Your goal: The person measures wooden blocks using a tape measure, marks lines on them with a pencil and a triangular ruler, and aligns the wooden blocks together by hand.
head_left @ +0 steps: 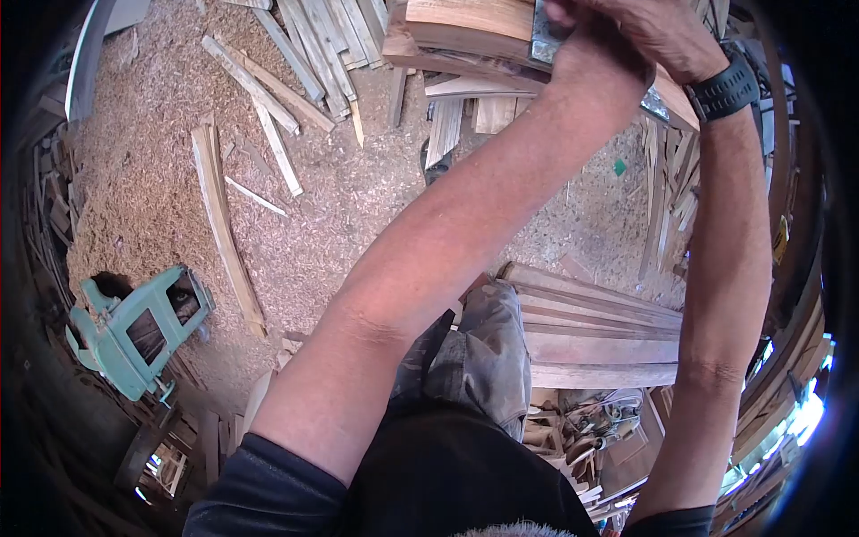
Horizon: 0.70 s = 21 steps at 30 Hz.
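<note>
At the top edge, both hands meet over a thick piece of wood [470, 18]. My left hand [595, 55] reaches in from the lower left; its visible fingertips look curled beside a grey metal piece [542, 40] lying across the wood. Whatever it grips is hidden. Overlapping it from the right is my right hand [667, 38], with a dark watch [723, 91] on the wrist. The frame edge cuts off its fingers. Another bit of the metal [654, 106] shows below the hands, on the wood's right part.
Wood strips [219, 224] lie on the sawdust-covered floor [349, 210]. A green metal machine part [148, 331] stands at the left. Stacked boards [599, 331] lie to the right of my legs, with more offcuts [327, 40] at the top.
</note>
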Available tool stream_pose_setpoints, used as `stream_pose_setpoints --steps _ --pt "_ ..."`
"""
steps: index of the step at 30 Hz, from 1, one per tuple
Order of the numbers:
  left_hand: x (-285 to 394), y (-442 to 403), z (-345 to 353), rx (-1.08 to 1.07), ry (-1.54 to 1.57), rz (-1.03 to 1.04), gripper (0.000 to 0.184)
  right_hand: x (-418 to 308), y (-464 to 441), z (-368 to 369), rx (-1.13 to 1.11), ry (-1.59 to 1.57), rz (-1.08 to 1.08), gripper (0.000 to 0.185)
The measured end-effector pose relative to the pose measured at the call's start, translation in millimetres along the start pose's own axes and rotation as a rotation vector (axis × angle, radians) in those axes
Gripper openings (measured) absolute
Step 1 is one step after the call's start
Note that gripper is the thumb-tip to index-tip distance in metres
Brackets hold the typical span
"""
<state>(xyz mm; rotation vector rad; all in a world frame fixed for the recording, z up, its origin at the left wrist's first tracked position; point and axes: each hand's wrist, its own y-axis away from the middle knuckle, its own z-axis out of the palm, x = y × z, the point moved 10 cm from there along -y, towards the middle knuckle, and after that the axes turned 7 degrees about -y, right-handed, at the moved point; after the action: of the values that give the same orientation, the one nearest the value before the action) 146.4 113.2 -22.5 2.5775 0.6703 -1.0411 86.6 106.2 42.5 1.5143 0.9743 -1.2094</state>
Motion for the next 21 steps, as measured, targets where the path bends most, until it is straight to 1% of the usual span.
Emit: stream_pose_setpoints --steps 2,3,4,6,7,8,9,10,11,12,13,14,15,16,17,21 --pt "7 -1 0 0.262 0.970 0.354 0.044 -1 -1 -6 0.074 0.167 0.118 0.036" --pt "2 -1 -2 0.371 1.028 0.293 0.037 -3 -4 -5 0.058 0.236 0.159 0.039" --pt "9 -3 1 0.373 1.029 0.292 0.037 0 -7 -7 0.058 0.238 0.159 0.039" --pt "-2 3 -8 0.502 0.877 0.247 0.039 -6 -18 5 -0.053 0.248 0.053 0.041" --pt "-5 4 -10 0.504 0.879 0.247 0.039 -5 -21 2 -0.027 0.232 0.047 0.043" --pt "-6 3 -8 0.458 0.909 0.251 0.048 -4 -25 0 -0.026 0.236 0.047 0.043" --pt "-6 3 -5 0.409 0.939 0.257 0.061 -1 -28 4 -0.089 0.290 0.075 0.044" --pt "-6 6 -5 0.408 0.941 0.259 0.061 2 -29 8 -0.154 0.341 0.103 0.046" --pt "-10 8 -5 0.442 0.952 0.225 0.059 -1 -30 11 -0.158 0.425 0.096 0.050" --pt "-14 9 -6 0.477 0.961 0.190 0.057 -5 -31 13 -0.158 0.425 0.096 0.050" --pt "-14 10 -5 0.476 0.962 0.190 0.057 -6 -31 13 -0.140 0.537 0.118 0.053" --pt "-13 9 -5 0.474 0.958 0.189 0.052 -6 -30 11 -0.121 0.651 0.139 0.057" --pt "-12 9 -5 0.471 0.953 0.188 0.048 -4 -31 12 -0.123 0.650 0.140 0.057" --pt "-12 8 -4 0.470 0.954 0.188 0.048 2 -32 15 -0.162 0.663 0.156 0.060" --pt "-10 6 -3 0.435 0.978 0.210 0.043 7 -32 19 -0.201 0.676 0.171 0.063" --pt "-7 4 0 0.352 1.032 0.239 0.033 11 -35 18 -0.188 0.738 0.155 0.066"
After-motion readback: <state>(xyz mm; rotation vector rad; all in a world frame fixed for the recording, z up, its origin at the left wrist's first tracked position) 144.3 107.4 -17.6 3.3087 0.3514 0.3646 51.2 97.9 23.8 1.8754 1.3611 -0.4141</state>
